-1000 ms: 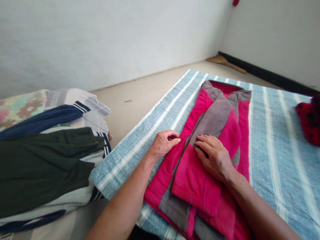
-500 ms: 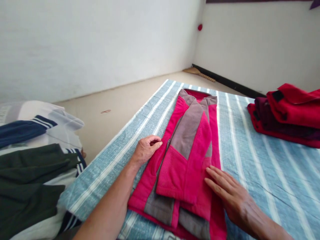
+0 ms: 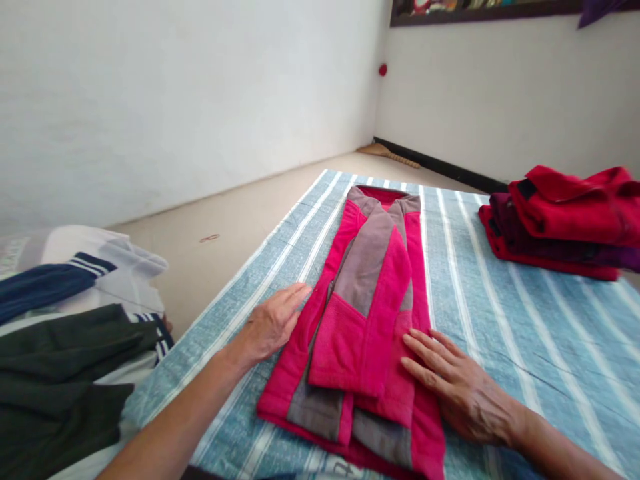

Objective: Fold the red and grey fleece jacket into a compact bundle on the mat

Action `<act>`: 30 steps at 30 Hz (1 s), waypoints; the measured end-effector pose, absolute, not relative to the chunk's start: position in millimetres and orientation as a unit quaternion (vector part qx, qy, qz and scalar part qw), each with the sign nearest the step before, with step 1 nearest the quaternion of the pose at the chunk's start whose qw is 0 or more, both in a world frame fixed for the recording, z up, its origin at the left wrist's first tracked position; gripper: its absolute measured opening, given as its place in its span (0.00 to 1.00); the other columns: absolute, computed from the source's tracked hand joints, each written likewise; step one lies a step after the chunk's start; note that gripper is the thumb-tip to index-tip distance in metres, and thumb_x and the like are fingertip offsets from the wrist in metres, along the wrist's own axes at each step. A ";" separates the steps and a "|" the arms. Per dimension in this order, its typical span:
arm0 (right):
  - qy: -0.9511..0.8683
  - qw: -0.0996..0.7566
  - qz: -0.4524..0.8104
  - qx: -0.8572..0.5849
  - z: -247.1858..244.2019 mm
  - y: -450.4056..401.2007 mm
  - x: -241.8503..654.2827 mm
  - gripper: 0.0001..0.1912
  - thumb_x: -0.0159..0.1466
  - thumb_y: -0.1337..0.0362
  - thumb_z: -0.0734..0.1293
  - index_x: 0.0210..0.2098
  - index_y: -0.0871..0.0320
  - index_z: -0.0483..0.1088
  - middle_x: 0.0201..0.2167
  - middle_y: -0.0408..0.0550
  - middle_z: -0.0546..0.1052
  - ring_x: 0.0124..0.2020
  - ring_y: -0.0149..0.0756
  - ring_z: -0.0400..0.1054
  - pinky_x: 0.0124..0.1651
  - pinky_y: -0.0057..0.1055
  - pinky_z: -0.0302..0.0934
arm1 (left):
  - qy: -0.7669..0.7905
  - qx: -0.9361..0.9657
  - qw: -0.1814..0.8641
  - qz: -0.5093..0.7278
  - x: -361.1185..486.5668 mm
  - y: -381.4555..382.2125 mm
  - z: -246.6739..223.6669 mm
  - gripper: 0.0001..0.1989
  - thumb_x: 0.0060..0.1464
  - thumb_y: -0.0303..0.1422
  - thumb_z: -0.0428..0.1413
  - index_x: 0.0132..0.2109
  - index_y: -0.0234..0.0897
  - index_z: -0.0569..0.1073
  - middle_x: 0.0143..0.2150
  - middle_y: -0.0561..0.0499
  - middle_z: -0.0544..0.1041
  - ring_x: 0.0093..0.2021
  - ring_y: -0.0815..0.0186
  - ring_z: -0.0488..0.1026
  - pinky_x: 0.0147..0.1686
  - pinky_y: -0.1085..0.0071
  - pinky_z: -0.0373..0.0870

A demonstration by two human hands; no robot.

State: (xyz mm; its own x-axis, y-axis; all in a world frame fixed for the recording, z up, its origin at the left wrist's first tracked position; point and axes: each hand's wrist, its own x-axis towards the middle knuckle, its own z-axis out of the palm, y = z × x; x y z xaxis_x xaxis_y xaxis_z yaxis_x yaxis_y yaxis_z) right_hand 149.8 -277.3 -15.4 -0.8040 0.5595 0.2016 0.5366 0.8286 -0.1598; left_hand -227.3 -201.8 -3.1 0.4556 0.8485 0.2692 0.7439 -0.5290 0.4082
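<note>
A pink and grey fleece jacket (image 3: 370, 293) lies in front of me, its sides and sleeves folded inward into a long narrow shape, the collar at the far end. My left hand (image 3: 275, 317) is at the jacket's left edge, fingers stretched out and close together, the fingertips by the pink cloth. On the right side, my right hand (image 3: 457, 383) lies flat with spread fingers, touching the folded sleeve and the right edge. Neither hand grips the cloth.
The jacket lies on a blue and white striped sheet (image 3: 455, 267). Folded red and purple garments (image 3: 575, 213) are stacked at the right. Dark green and white clothes (image 3: 65, 353) are heaped at the left. A broom (image 3: 387, 153) lies on the floor by the far wall.
My left hand has opened from a loose pinch at the jacket's left edge and shifted slightly nearer to me. My right hand stays on the right side. The view has tilted up slightly.
</note>
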 end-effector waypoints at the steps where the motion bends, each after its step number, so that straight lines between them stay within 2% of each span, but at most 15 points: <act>1: -0.951 0.119 0.046 -0.283 -15.8 -276.8 150.7 0.31 0.63 0.67 0.60 0.65 0.54 0.55 0.66 0.54 0.57 0.68 0.48 0.46 0.63 0.53 0.52 | 0.464 0.848 0.120 0.226 -229.1 -204.7 -2.1 0.21 0.58 0.28 0.47 0.57 0.40 0.70 0.58 0.47 0.72 0.57 0.55 0.70 0.59 0.59 0.66; 5: -0.954 0.128 0.019 -0.272 -18.3 -274.5 148.7 0.28 0.64 0.67 0.60 0.64 0.56 0.58 0.65 0.57 0.59 0.67 0.49 0.47 0.62 0.54 0.52 | 0.443 0.863 0.126 0.206 -235.9 -209.7 -2.0 0.22 0.59 0.28 0.48 0.59 0.45 0.68 0.60 0.49 0.70 0.58 0.57 0.69 0.59 0.62 0.66; 8: -0.956 0.135 -0.009 -0.259 -20.9 -271.0 141.7 0.26 0.66 0.68 0.58 0.64 0.58 0.58 0.65 0.58 0.59 0.67 0.49 0.47 0.61 0.55 0.53 | 0.429 0.883 0.108 0.158 -242.1 -209.0 -4.4 0.23 0.61 0.28 0.46 0.62 0.44 0.64 0.63 0.48 0.67 0.60 0.59 0.67 0.59 0.62 0.65; 14: -0.958 0.161 -0.010 -0.238 -18.5 -260.8 127.7 0.23 0.69 0.68 0.53 0.63 0.59 0.59 0.63 0.57 0.63 0.67 0.47 0.47 0.62 0.54 0.53 | 0.407 0.900 0.099 0.123 -250.1 -208.9 -5.2 0.29 0.60 0.30 0.49 0.67 0.45 0.56 0.66 0.45 0.62 0.63 0.55 0.63 0.61 0.58 0.61; 19: -0.962 0.119 0.075 -0.234 -6.1 -251.6 125.6 0.26 0.67 0.57 0.59 0.63 0.59 0.59 0.63 0.57 0.63 0.66 0.48 0.51 0.65 0.54 0.46 | 0.390 0.908 0.108 0.105 -252.8 -207.3 -4.3 0.34 0.56 0.36 0.54 0.68 0.45 0.53 0.68 0.44 0.58 0.63 0.51 0.61 0.60 0.57 0.61; 24: -0.959 0.123 0.145 -0.211 4.5 -234.6 124.8 0.31 0.61 0.51 0.64 0.59 0.62 0.64 0.59 0.59 0.67 0.63 0.48 0.56 0.65 0.48 0.45 | 0.374 0.920 0.096 0.068 -249.9 -195.3 -11.5 0.32 0.58 0.38 0.52 0.67 0.39 0.56 0.70 0.42 0.54 0.65 0.51 0.59 0.62 0.58 0.57; 26: -0.961 0.108 0.159 -0.199 6.9 -227.2 127.3 0.33 0.59 0.51 0.67 0.59 0.64 0.64 0.59 0.61 0.67 0.63 0.49 0.56 0.65 0.47 0.45 | 0.359 0.923 0.102 0.090 -247.2 -188.1 -14.6 0.31 0.59 0.38 0.51 0.67 0.36 0.56 0.71 0.41 0.49 0.65 0.51 0.57 0.62 0.60 0.56; 30: -0.957 0.099 0.187 -0.197 13.7 -217.8 134.5 0.31 0.60 0.58 0.68 0.59 0.64 0.63 0.60 0.60 0.66 0.63 0.46 0.56 0.65 0.43 0.46 | 0.329 0.926 0.141 0.120 -243.5 -174.6 -13.3 0.30 0.61 0.36 0.48 0.68 0.45 0.51 0.73 0.49 0.43 0.68 0.52 0.52 0.64 0.59 0.54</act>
